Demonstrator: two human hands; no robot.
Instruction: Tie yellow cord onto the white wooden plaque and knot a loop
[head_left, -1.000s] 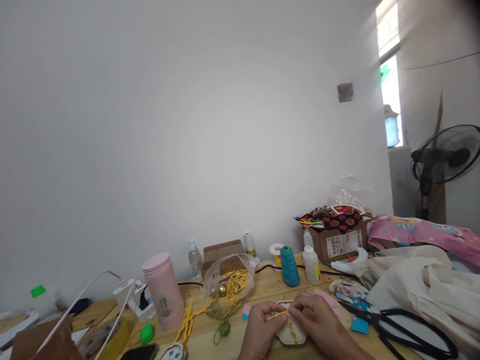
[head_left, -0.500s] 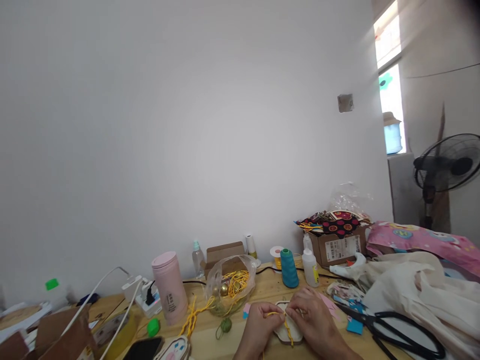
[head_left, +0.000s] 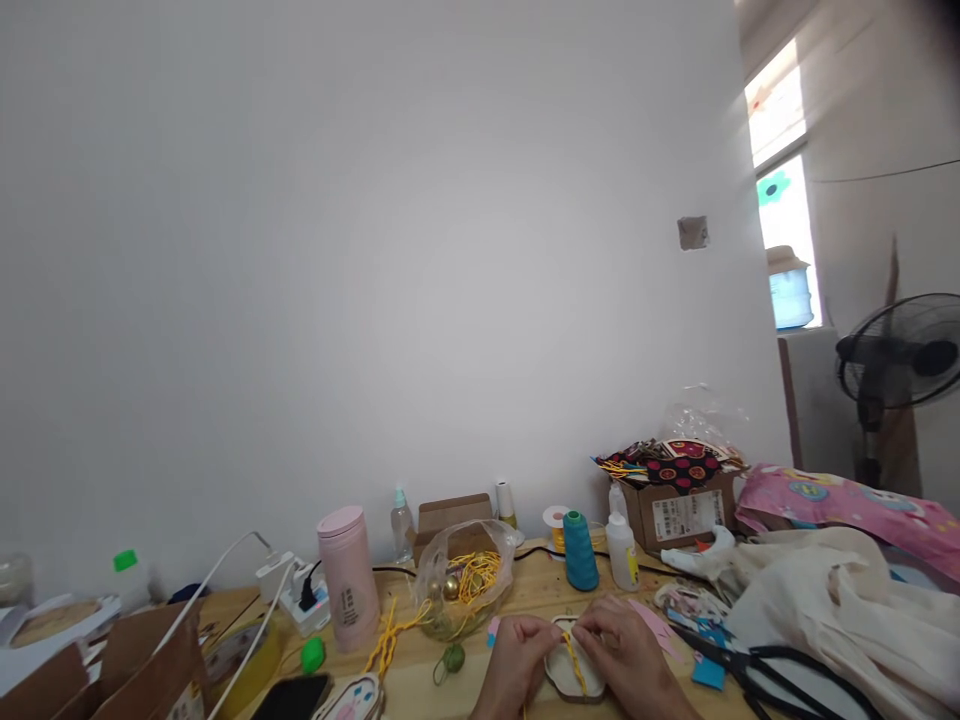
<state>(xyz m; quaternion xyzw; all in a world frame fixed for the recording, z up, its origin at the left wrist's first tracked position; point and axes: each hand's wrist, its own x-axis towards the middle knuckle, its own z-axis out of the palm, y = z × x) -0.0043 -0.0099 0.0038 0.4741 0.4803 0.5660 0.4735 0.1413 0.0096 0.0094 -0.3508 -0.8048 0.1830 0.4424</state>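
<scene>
Pinched between both hands' fingertips, left (head_left: 517, 660) and right (head_left: 626, 655), was apparently yellow cord (head_left: 576, 662), lying across a pale, rimmed piece (head_left: 559, 672) on the wooden table (head_left: 442, 692); uneven pulling could have loosened its twist.

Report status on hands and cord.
Left hand pinching yellow cord. Right hand beside it, grip unclear. Cord lies across pale piece. Black scissors off right, clear of hands.

On my table, the tumbler (head_left: 349, 580) stands left of the plastic bag (head_left: 465, 580), the thread cone (head_left: 580, 552) right of it, the cardboard box (head_left: 679, 510) behind the scissors (head_left: 765, 665), the phone (head_left: 292, 697) at front left.
</scene>
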